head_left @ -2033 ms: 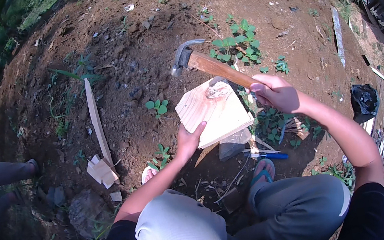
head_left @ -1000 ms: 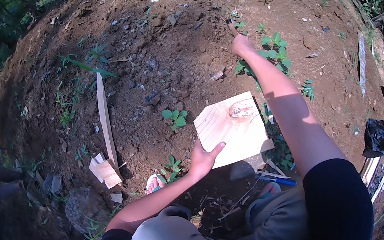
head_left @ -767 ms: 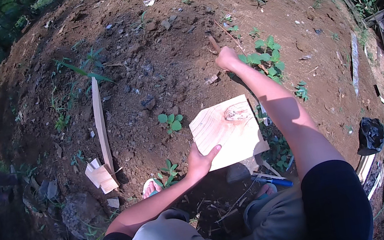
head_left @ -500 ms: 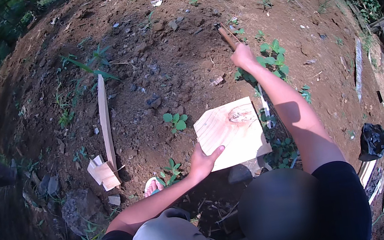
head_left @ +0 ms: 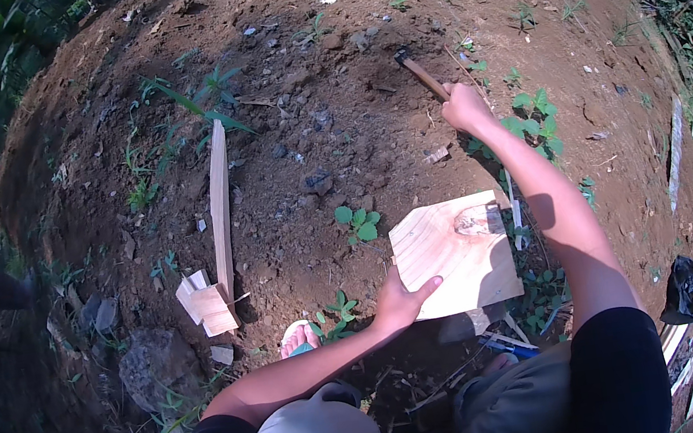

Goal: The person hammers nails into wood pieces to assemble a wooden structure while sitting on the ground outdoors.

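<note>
My left hand (head_left: 402, 302) grips the left edge of a pale wooden board (head_left: 452, 263), thumb on top and fingers hidden behind it. The board has cut corners and a dark knot near its far right side. Out ahead and to the right, my right hand (head_left: 466, 107) is closed round the wooden handle of a hammer (head_left: 426, 77). The hammer's small dark head points away to the far left, over the soil and apart from the board.
A long pointed stake (head_left: 221, 208) lies at left beside small wood offcuts (head_left: 212, 308). A large rock (head_left: 159, 370) sits nearer me. Green weeds (head_left: 535, 126) grow under my right forearm. A black plastic bag (head_left: 685, 289) and wood strips lie at right; a blue-handled tool (head_left: 514, 348) is by my foot.
The view has shifted, so the ground things sit further right and lower. The hammer's head shows more plainly. My right leg has moved, baring the blue-handled tool. Both grips stay the same.
</note>
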The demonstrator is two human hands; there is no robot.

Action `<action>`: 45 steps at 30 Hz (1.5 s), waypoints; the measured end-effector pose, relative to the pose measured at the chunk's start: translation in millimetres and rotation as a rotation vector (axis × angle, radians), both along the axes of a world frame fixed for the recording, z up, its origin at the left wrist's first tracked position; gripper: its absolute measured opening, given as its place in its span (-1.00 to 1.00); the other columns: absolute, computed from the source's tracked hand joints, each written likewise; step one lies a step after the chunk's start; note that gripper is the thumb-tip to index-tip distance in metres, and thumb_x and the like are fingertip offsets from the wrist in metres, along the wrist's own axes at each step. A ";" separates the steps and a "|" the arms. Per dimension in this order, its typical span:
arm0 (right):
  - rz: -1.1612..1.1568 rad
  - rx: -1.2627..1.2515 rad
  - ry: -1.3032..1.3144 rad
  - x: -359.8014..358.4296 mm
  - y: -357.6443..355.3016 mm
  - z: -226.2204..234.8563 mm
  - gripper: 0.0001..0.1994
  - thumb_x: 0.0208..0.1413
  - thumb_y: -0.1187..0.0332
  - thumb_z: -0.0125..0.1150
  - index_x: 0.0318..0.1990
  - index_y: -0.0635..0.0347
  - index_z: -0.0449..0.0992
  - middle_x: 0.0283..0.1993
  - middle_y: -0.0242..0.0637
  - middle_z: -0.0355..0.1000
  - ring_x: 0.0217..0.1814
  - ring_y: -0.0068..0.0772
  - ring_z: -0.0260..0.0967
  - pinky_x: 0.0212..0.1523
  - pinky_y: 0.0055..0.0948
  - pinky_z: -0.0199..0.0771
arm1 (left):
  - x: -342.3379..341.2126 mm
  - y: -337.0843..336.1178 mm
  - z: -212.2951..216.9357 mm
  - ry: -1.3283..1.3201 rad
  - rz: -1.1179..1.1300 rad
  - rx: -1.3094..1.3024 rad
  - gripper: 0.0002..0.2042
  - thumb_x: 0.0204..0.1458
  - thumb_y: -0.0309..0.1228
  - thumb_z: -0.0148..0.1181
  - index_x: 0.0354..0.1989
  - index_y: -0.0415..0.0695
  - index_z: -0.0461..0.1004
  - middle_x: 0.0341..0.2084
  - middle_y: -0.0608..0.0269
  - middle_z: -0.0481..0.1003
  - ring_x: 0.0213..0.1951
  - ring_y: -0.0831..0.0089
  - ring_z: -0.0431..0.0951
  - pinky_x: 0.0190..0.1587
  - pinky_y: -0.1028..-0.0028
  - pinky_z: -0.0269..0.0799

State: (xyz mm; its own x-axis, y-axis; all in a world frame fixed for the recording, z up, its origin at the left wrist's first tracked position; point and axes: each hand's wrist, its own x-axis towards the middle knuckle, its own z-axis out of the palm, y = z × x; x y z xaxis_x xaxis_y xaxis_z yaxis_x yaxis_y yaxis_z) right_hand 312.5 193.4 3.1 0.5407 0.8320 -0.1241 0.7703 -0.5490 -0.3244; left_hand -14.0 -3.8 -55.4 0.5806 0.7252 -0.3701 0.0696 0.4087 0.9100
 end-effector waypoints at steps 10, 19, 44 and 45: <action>-0.165 -0.111 -0.063 36.2 74.1 12.4 -0.60 0.19 0.45 0.16 0.19 0.27 0.45 0.09 0.09 0.53 0.19 0.09 0.49 0.21 -0.05 0.50 | 10.0 4.9 17.3 -0.017 -0.067 0.004 -0.31 0.09 -0.29 0.45 0.21 -0.49 0.20 0.11 -0.14 0.48 0.17 0.26 0.50 0.24 0.31 0.39; -0.048 0.017 -0.020 -75.1 11.3 24.4 -0.48 0.19 0.45 0.18 0.33 0.00 0.38 0.09 0.07 0.51 0.07 0.07 0.55 0.11 -0.03 0.56 | 6.3 -0.3 1.1 0.031 0.000 0.051 -0.28 0.05 -0.19 0.48 0.18 -0.45 0.24 0.03 -0.14 0.54 0.10 0.23 0.57 0.17 0.31 0.46; -0.167 -0.007 -0.023 62.6 -48.3 -22.2 -0.55 0.22 0.32 0.16 0.27 0.16 0.42 -0.01 0.19 0.54 0.09 0.18 0.52 0.11 -0.01 0.51 | 5.6 2.2 -1.8 -0.018 -0.051 -0.006 -0.34 0.11 -0.40 0.42 0.25 -0.46 0.17 0.15 -0.12 0.45 0.19 0.28 0.48 0.28 0.32 0.36; -0.233 -0.035 -0.004 64.2 -45.0 -29.8 -0.56 0.20 0.32 0.18 0.22 0.22 0.46 0.00 0.20 0.54 0.10 0.17 0.52 0.13 -0.03 0.51 | 1.7 3.2 -3.0 -0.015 -0.054 -0.027 -0.36 0.12 -0.42 0.41 0.25 -0.46 0.18 0.15 -0.11 0.45 0.19 0.28 0.48 0.27 0.33 0.36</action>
State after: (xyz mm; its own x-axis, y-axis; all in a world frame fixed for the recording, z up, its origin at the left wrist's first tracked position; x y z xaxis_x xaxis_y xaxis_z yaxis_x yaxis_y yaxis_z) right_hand 376.8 148.4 -26.7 0.7181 0.6799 -0.1483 0.6229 -0.7231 -0.2986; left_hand -12.3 -0.7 -58.4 0.6239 0.6828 -0.3802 0.0789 0.4290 0.8999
